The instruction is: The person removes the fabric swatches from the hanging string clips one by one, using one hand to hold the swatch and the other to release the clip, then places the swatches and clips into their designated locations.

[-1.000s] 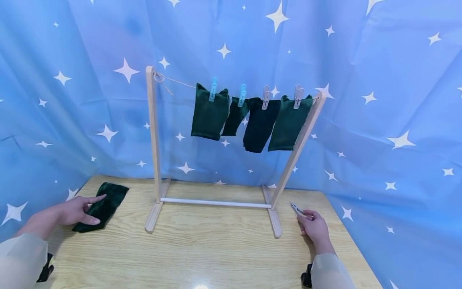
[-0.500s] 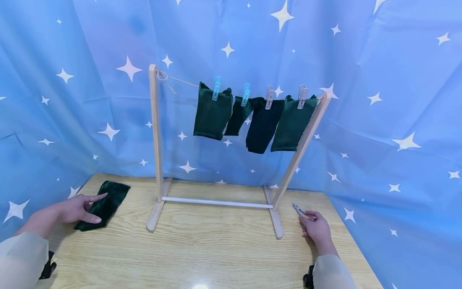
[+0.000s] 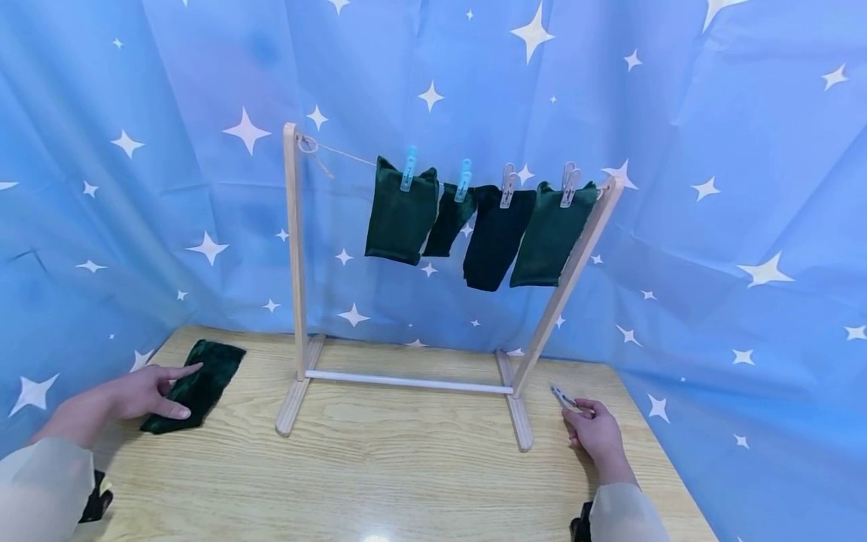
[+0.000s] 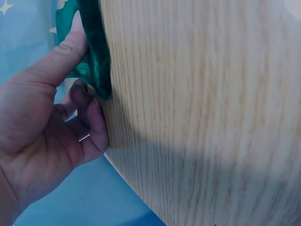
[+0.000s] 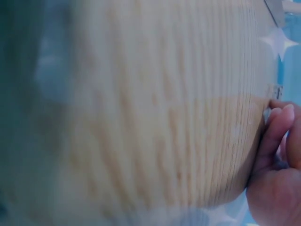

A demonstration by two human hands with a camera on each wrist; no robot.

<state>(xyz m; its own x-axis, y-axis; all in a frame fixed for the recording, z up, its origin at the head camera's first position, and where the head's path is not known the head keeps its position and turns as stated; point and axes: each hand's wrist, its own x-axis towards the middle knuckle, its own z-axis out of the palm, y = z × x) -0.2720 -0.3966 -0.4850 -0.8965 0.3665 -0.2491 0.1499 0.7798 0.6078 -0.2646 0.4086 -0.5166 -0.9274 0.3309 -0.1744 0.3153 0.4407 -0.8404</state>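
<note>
On the table's left side lies a dark green velvet cloth piece [image 3: 210,380]. My left hand [image 3: 144,391] rests on it, index finger and thumb spread apart over the fabric. In the left wrist view the thumb lies along the green cloth [image 4: 98,61], and the other fingers curl loosely near the table edge. At the right, my right hand [image 3: 597,436] pinches a pale clothespin [image 3: 565,397] low over the table, its tip pointing towards the rack. The right wrist view catches only part of this hand [image 5: 275,183], at its right edge; the clothespin is mostly hidden there.
A wooden drying rack [image 3: 296,256] stands between the hands, with a white crossbar [image 3: 406,382]. Several green cloth pieces hang from its string, among them one at the left [image 3: 401,218], held by blue and pinkish clothespins. A starry blue curtain [image 3: 711,188] surrounds the table [image 3: 379,482].
The head view shifts slightly, so the scene slides a little to the right. Both hands keep their places, the left on the cloth, the right holding the clothespin.
</note>
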